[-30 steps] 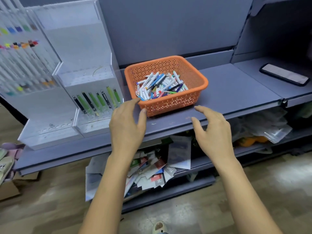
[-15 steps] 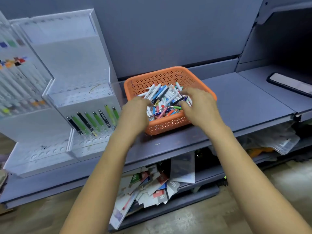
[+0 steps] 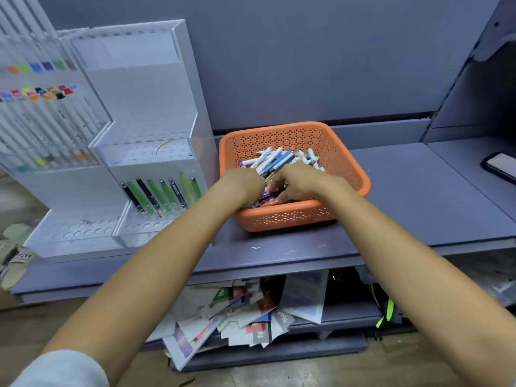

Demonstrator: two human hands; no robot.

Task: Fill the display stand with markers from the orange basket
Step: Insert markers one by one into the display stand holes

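The left hand [image 3: 243, 183] and right hand [image 3: 300, 181] dig into the markers [image 3: 275, 159] in the orange basket [image 3: 349, 166]; I cannot tell what they hold.

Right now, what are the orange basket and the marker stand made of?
The orange basket looks like moulded plastic, fairly matte: one even colour, rounded rim, walls full of small holes. The display stand seems to be acrylic or similar hard plastic, partly clear, partly white: pens show through its front panels.
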